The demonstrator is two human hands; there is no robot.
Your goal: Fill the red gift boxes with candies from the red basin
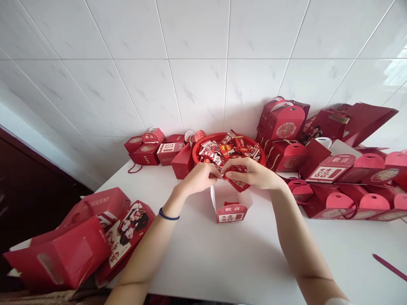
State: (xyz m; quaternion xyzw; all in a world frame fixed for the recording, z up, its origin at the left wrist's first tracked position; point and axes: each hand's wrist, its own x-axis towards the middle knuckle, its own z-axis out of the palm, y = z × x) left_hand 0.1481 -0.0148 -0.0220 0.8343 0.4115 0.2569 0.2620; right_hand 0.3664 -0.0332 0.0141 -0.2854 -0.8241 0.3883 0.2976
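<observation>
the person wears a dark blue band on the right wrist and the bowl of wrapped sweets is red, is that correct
Wrong side: the head view shows the dark blue band on the left wrist, not the right. The bowl of wrapped sweets is indeed red.

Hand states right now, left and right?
Left hand: closed, pinching a small red item, too small to identify.
Right hand: closed, apparently pinching the same small red item.

dk blue wristband (168,217), R lt sleeve (337,301)
</observation>
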